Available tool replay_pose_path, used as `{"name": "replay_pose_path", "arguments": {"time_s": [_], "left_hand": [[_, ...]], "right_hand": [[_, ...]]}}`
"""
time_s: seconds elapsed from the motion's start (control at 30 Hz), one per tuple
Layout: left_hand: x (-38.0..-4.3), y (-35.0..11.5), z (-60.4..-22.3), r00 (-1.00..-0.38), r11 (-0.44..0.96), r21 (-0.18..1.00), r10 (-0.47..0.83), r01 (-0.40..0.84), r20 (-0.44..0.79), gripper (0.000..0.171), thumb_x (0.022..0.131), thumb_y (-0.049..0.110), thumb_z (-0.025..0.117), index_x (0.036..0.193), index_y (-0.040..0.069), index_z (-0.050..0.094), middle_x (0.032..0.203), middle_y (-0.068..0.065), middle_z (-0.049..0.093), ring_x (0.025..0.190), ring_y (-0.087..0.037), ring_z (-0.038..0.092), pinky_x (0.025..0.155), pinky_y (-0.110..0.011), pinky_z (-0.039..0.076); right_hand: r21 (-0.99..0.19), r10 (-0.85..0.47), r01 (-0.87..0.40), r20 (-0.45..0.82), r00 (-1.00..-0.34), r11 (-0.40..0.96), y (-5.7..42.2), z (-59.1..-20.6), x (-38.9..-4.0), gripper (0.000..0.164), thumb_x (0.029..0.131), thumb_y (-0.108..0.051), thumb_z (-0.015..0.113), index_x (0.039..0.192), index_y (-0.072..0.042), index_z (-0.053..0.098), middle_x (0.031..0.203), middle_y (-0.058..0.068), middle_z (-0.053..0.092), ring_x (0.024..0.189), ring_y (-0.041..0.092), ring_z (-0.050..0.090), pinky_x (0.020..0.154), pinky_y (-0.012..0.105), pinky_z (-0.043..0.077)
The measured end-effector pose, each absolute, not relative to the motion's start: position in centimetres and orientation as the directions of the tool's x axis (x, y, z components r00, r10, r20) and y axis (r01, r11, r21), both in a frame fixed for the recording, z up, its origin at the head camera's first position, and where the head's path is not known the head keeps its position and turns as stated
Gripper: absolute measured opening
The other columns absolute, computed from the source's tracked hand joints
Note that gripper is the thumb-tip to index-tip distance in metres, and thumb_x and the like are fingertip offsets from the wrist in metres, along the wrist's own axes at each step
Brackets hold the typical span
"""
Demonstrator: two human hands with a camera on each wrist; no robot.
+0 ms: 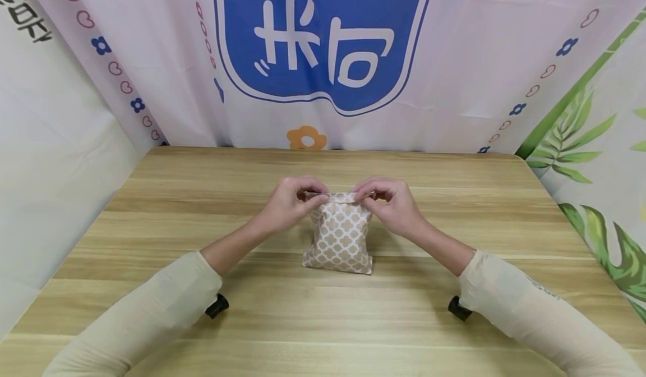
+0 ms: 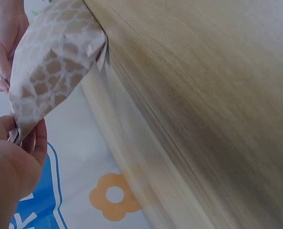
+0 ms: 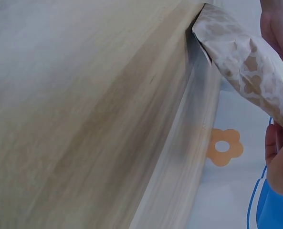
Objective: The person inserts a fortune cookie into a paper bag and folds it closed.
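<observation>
A small tan paper bag [image 1: 339,237] with a white lattice print stands on the wooden table, its bottom edge toward the person and its body puffed out. Its top edge is folded over in a narrow strip. At the left end of that strip, the left hand [image 1: 292,202] pinches the paper between thumb and fingers. The right hand [image 1: 391,203] pinches the other end in the same way. In the left wrist view the bag [image 2: 55,62] bulges in the middle and tapers to the pinched edge. What lies inside the bag is hidden.
The wooden table [image 1: 252,321] extends around the bag on all sides. Behind its far edge hangs a white curtain [image 1: 454,85] with a blue sign print. Leaf-printed cloth [image 1: 580,136] hangs at the right. Black wrist pieces [image 1: 217,306] show beneath the sleeves.
</observation>
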State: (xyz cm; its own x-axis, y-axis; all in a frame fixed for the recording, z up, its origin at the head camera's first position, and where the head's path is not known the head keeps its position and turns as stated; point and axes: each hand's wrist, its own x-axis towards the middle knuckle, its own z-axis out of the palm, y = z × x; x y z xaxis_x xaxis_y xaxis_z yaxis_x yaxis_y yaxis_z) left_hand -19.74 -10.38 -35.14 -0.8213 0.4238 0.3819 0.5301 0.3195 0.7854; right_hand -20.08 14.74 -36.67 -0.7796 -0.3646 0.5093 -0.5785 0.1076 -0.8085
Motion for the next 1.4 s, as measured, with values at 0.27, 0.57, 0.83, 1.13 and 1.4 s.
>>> {"name": "replay_pose_path", "arguments": {"time_s": [0.27, 0.57, 0.83, 1.13, 1.4], "left_hand": [[-19.6, -10.5, -35.3, -0.823, 0.315, 0.780, 0.386, 0.541, 0.416, 0.004, 0.091, -0.004, 0.075, 0.095, -0.003, 0.076, 0.092, -0.014, 0.074, 0.073, -0.018, 0.062, 0.063, -0.022, 0.054], [-19.6, -10.6, -35.2, -0.817, 0.306, 0.770, 0.358, 0.560, 0.452, 0.004, 0.090, -0.004, 0.075, 0.095, -0.003, 0.076, 0.088, -0.012, 0.072, 0.069, -0.016, 0.058, 0.060, -0.018, 0.049], [-19.7, -10.4, -35.1, -0.791, 0.282, 0.750, 0.360, 0.598, 0.495, 0.006, 0.089, -0.004, 0.077, 0.095, -0.003, 0.078, 0.086, -0.011, 0.071, 0.070, -0.016, 0.057, 0.062, -0.018, 0.050], [-19.5, -10.1, -35.1, -0.760, 0.250, 0.730, 0.361, 0.637, 0.540, 0.008, 0.087, -0.007, 0.078, 0.094, -0.004, 0.078, 0.086, -0.012, 0.071, 0.072, -0.017, 0.060, 0.064, -0.019, 0.053], [-19.4, -10.1, -35.3, -0.731, 0.237, 0.699, 0.345, 0.674, 0.588, 0.008, 0.086, -0.009, 0.078, 0.093, -0.005, 0.077, 0.082, -0.011, 0.069, 0.068, -0.013, 0.057, 0.061, -0.018, 0.051]], "right_hand": [[-0.681, -0.375, -0.712, 0.623, -0.687, 0.173, 15.7, -36.9, -20.1, 0.017, 0.080, 0.017, 0.079, 0.084, 0.000, 0.075, 0.099, 0.016, 0.074, 0.087, 0.016, 0.067, 0.068, 0.021, 0.058], [-0.587, -0.395, -0.785, 0.685, -0.612, 0.198, 16.1, -37.1, -20.4, 0.012, 0.082, 0.011, 0.075, 0.084, -0.001, 0.076, 0.099, 0.015, 0.074, 0.085, 0.027, 0.068, 0.064, 0.028, 0.058], [-0.593, -0.367, -0.769, 0.678, -0.637, 0.240, 15.8, -36.0, -20.4, 0.013, 0.082, 0.009, 0.078, 0.084, -0.004, 0.074, 0.102, 0.013, 0.074, 0.095, 0.026, 0.069, 0.074, 0.030, 0.056], [-0.703, -0.458, -0.613, 0.439, -0.773, 0.361, 14.9, -33.8, -20.0, 0.013, 0.092, -0.007, 0.077, 0.104, -0.002, 0.075, 0.102, 0.008, 0.076, 0.095, 0.024, 0.068, 0.075, 0.034, 0.056], [-0.767, -0.461, -0.520, 0.331, -0.823, 0.377, 15.0, -33.8, -19.9, 0.010, 0.093, -0.005, 0.077, 0.101, 0.001, 0.077, 0.097, 0.011, 0.077, 0.084, 0.021, 0.069, 0.070, 0.031, 0.061]]}}
